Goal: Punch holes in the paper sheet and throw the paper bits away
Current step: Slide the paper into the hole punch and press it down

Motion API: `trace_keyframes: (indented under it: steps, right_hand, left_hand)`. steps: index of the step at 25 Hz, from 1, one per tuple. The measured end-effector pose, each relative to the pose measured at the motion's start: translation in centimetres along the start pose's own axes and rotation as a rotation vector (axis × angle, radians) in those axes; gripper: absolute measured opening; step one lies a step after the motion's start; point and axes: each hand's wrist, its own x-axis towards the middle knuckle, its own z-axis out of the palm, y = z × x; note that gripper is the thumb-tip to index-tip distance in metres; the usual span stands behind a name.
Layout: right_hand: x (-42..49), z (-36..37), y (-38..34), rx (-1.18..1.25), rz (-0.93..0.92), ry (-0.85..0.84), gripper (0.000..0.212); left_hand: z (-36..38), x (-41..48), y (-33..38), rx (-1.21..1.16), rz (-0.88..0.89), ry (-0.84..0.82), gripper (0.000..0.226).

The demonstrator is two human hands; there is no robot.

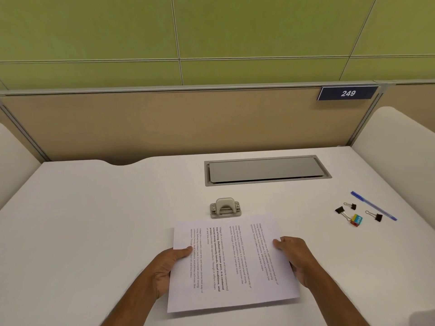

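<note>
Two hands, left hand [164, 269] and right hand [297, 260], are clamped on the paper sheet [231, 264] at lower centre, just below the hole punch [225, 208].

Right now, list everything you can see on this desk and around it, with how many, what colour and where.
paper sheet: one, white with printed text, near edge of desk, held by both hands
hole punch: one, grey, just beyond the sheet's far edge
cable hatch: one, grey, shut, set into the desk at the back
pen: one, blue, far right
binder clips: three, black, right, beside the pen
small block: one, multicoloured, among the clips
number plate: one, dark blue, reads 249, on the partition
desk: one, white
left hand: on the sheet's left edge
right hand: on its right edge
</note>
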Motion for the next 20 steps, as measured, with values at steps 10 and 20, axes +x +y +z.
trace_keyframes:
  steps: [10,20]
  right_hand:
    - [1.2,0.3,-0.7,0.003,-0.024,0.026,0.032]
    - [2.0,0.3,-1.0,0.004,-0.033,0.029,0.025]
  left_hand:
    - [0.1,1.1,0.6,-0.015,-0.001,0.058,0.029]
    - [0.4,1.4,1.1,-0.017,0.0,0.068,0.028]
